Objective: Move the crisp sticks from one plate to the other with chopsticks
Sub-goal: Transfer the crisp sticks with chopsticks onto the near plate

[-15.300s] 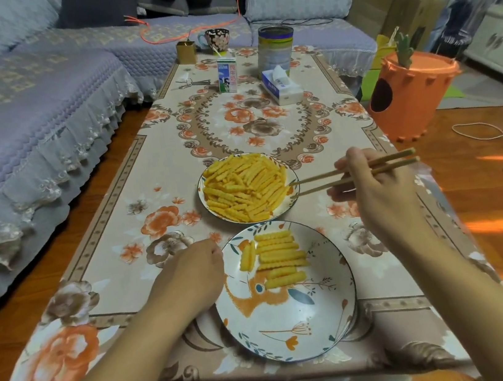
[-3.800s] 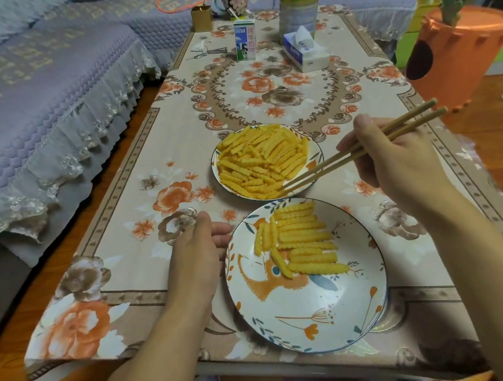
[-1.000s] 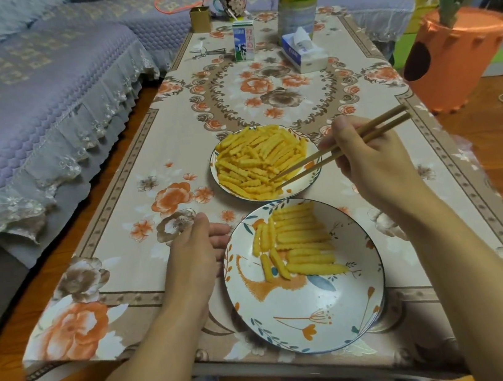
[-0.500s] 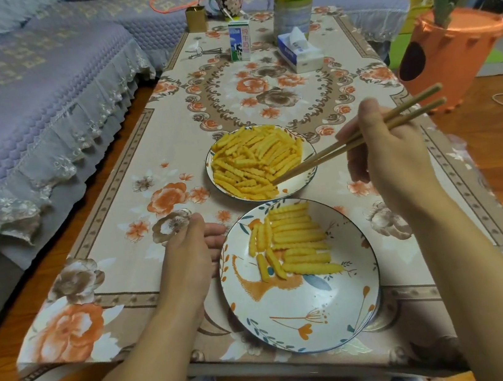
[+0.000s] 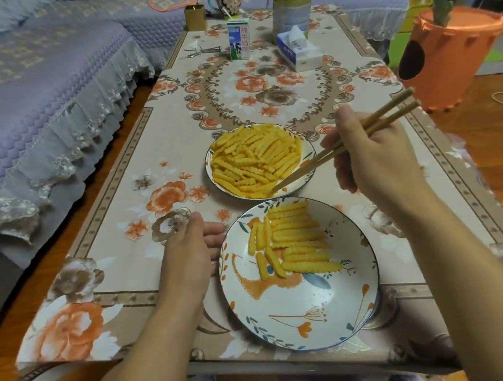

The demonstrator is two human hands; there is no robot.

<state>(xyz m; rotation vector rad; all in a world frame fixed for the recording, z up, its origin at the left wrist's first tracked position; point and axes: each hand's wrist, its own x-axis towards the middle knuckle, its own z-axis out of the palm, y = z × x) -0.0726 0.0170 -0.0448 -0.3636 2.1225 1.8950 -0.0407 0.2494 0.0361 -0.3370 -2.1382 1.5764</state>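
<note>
At nine o'clock of the near plate (image 5: 307, 318), the left hand (image 5: 188, 254) rests loosely curled and empty on the tablecloth, fingertips touching the rim, likely to steady it. Crisp sticks (image 5: 292, 239) lie in rows across that plate's far half, while at twelve o'clock the far plate (image 5: 308, 169) holds the larger heap (image 5: 255, 160), and the chopsticks (image 5: 335, 149) slant down from two o'clock with tips together at its near edge, seemingly seeking a stick. Gripping them, the right hand (image 5: 371, 154) hovers at three o'clock of the heap; carton (image 5: 239, 43), tin (image 5: 294, 6) and tissue box (image 5: 298, 49) stand well clear beyond.
</note>
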